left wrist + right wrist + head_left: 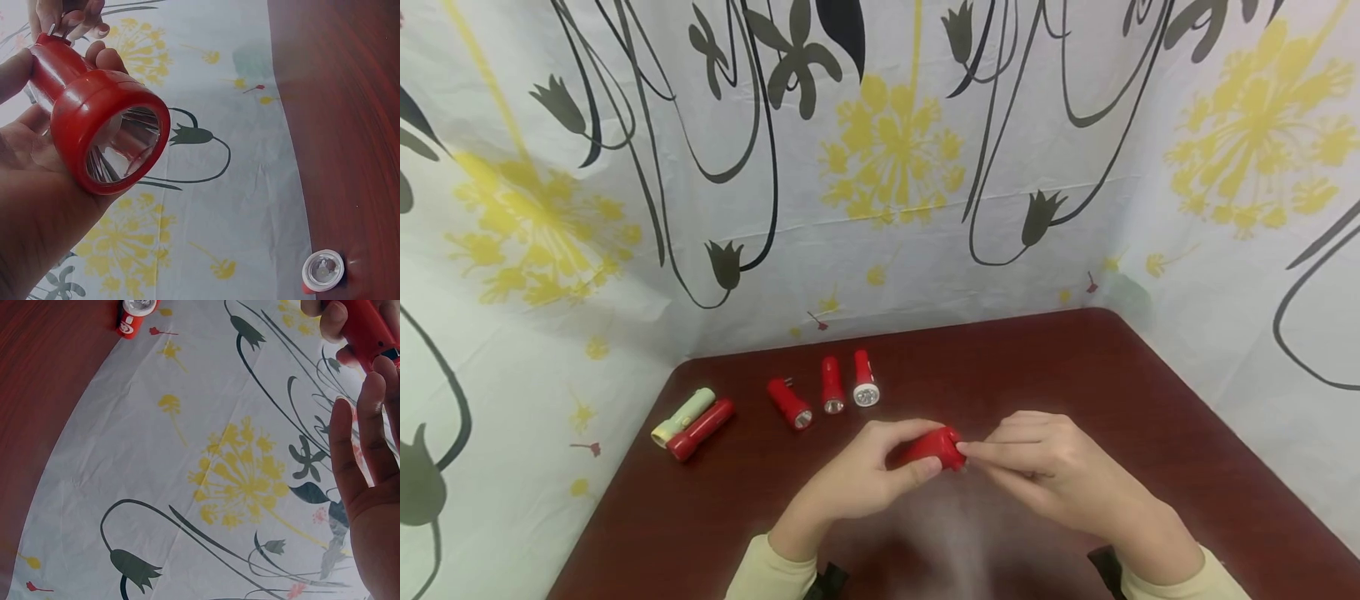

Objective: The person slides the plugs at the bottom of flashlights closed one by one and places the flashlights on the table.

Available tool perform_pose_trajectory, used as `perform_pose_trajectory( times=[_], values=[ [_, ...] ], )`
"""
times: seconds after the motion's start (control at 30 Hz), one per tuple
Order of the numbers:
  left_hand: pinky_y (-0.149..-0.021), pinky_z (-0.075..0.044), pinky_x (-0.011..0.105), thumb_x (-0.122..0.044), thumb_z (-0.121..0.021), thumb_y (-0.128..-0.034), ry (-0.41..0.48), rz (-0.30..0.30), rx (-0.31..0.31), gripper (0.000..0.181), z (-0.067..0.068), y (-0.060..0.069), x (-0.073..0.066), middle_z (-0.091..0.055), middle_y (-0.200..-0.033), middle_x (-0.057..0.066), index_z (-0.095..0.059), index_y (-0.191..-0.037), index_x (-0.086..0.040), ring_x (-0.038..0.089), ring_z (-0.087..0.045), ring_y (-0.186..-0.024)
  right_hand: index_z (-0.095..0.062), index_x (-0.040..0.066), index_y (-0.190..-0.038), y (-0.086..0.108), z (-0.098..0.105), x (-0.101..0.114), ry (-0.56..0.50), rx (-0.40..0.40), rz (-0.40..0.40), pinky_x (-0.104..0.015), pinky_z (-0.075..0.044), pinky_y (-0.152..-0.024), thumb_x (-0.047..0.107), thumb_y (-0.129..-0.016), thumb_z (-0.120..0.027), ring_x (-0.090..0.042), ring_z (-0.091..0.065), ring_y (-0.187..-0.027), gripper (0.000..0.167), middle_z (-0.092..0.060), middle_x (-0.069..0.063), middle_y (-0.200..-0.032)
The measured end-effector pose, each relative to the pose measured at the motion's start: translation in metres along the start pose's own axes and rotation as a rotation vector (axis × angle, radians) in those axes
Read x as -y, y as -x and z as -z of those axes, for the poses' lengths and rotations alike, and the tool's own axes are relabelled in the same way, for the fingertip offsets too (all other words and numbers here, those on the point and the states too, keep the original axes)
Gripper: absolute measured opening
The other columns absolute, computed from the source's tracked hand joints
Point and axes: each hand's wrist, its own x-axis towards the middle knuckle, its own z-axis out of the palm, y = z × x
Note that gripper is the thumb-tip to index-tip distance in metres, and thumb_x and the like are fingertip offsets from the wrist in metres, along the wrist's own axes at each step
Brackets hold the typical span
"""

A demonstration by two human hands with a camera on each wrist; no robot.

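A red flashlight (937,448) (103,125) (369,331) lies in my left hand (868,475) (44,187), which grips its body between thumb and curled fingers. In the left wrist view its wide reflector head faces the camera, and thin metal prongs (52,29) stick out near its tail. My right hand (1067,471) (378,469) touches that tail end with its fingertips, the fingers mostly straight and somewhat spread in the right wrist view. The thumb's contact is not clear.
Beyond the left hand on the dark red table (1000,367) stand three red flashlights (790,404), (832,385), (864,379), the last with a white rim. A pale green flashlight (683,417) and a red one (701,429) lie side by side at the left edge. Patterned sheeting (880,275) surrounds the table.
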Motion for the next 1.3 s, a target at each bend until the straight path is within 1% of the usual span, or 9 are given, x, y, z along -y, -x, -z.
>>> perform_pose_trajectory(
  times=[0.07, 0.27, 0.4, 0.5, 0.63, 0.87, 1.03, 1.17, 1.3],
  values=[
    [-0.085, -0.062, 0.025, -0.028, -0.066, -0.1032, -0.004, 0.001, 0.003, 0.038, 0.000, 0.000, 0.000, -0.077, -0.119, 0.007, -0.068, -0.138, -0.012, 0.001, -0.067, -0.096, -0.083, 0.009, -0.110, -0.001, -0.001, -0.002, -0.013, -0.005, 0.009, -0.013, -0.049, -0.068, 0.019, -0.107, -0.064, -0.004, -0.058, -0.071, 0.022, -0.072, 0.007, -0.082],
    [-0.079, -0.061, 0.024, -0.031, -0.065, -0.1035, -0.001, 0.039, 0.034, 0.039, -0.002, -0.001, 0.002, -0.075, -0.110, 0.006, -0.067, -0.139, -0.017, 0.001, -0.064, -0.090, -0.083, 0.007, -0.110, 0.002, -0.004, -0.005, -0.024, -0.022, 0.008, -0.013, -0.051, -0.068, 0.018, -0.107, -0.065, -0.003, -0.060, -0.072, 0.022, -0.073, 0.006, -0.082],
    [-0.081, -0.061, 0.024, -0.035, -0.064, -0.1039, 0.005, 0.077, 0.024, 0.040, -0.002, 0.000, 0.003, -0.075, -0.113, 0.004, -0.066, -0.140, -0.019, 0.002, -0.065, -0.091, -0.083, 0.008, -0.113, 0.006, -0.006, -0.006, 0.018, -0.015, -0.015, -0.012, -0.051, -0.068, 0.022, -0.108, -0.063, -0.001, -0.059, -0.071, 0.025, -0.073, 0.008, -0.082],
    [-0.085, -0.061, 0.024, -0.038, -0.064, -0.1040, 0.034, 0.119, 0.014, 0.042, -0.002, 0.001, 0.004, -0.075, -0.118, 0.003, -0.065, -0.142, -0.020, 0.002, -0.066, -0.094, -0.082, 0.010, -0.119, 0.011, -0.008, -0.006, 0.076, 0.004, -0.042, -0.012, -0.050, -0.068, 0.025, -0.110, -0.058, 0.000, -0.058, -0.070, 0.029, -0.072, 0.011, -0.082],
    [-0.087, -0.060, 0.024, -0.039, -0.064, -0.1038, 0.070, 0.149, 0.011, 0.044, -0.002, 0.002, 0.006, -0.074, -0.121, 0.004, -0.064, -0.144, -0.021, 0.003, -0.067, -0.097, -0.080, 0.014, -0.124, 0.016, -0.008, -0.005, 0.134, 0.037, -0.062, -0.012, -0.049, -0.068, 0.027, -0.112, -0.052, 0.000, -0.058, -0.071, 0.033, -0.071, 0.013, -0.082],
    [-0.088, -0.060, 0.023, -0.034, -0.065, -0.1033, 0.071, 0.167, -0.016, 0.043, -0.002, 0.001, 0.011, -0.074, -0.124, 0.003, -0.064, -0.144, -0.022, 0.004, -0.067, -0.100, -0.078, 0.015, -0.128, 0.020, -0.007, -0.004, 0.152, 0.076, -0.086, -0.012, -0.049, -0.070, 0.027, -0.112, -0.050, 0.001, -0.057, -0.072, 0.034, -0.070, 0.016, -0.086],
    [-0.087, -0.060, 0.023, -0.037, -0.066, -0.1029, 0.090, 0.188, 0.001, 0.044, -0.003, 0.003, 0.013, -0.074, -0.125, 0.003, -0.064, -0.144, -0.023, 0.004, -0.067, -0.101, -0.077, 0.015, -0.130, 0.021, -0.009, -0.004, 0.156, 0.085, -0.084, -0.013, -0.049, -0.069, 0.026, -0.112, -0.048, 0.001, -0.057, -0.072, 0.035, -0.070, 0.015, -0.086],
    [-0.087, -0.060, 0.023, -0.035, -0.066, -0.1034, 0.101, 0.179, 0.010, 0.041, -0.004, 0.003, 0.014, -0.074, -0.123, 0.004, -0.064, -0.143, -0.023, 0.004, -0.067, -0.100, -0.077, 0.014, -0.130, 0.021, -0.011, -0.004, 0.146, 0.081, -0.080, -0.010, -0.047, -0.069, 0.025, -0.112, -0.048, 0.002, -0.054, -0.071, 0.035, -0.066, 0.016, -0.083],
    [-0.087, -0.060, 0.023, -0.034, -0.066, -0.1035, 0.108, 0.174, 0.014, 0.040, -0.004, 0.003, 0.015, -0.074, -0.123, 0.003, -0.065, -0.142, -0.025, 0.004, -0.067, -0.100, -0.077, 0.015, -0.129, 0.022, -0.012, -0.004, 0.140, 0.085, -0.086, -0.010, -0.047, -0.069, 0.025, -0.112, -0.048, 0.002, -0.054, -0.071, 0.035, -0.065, 0.016, -0.082]
  ],
)
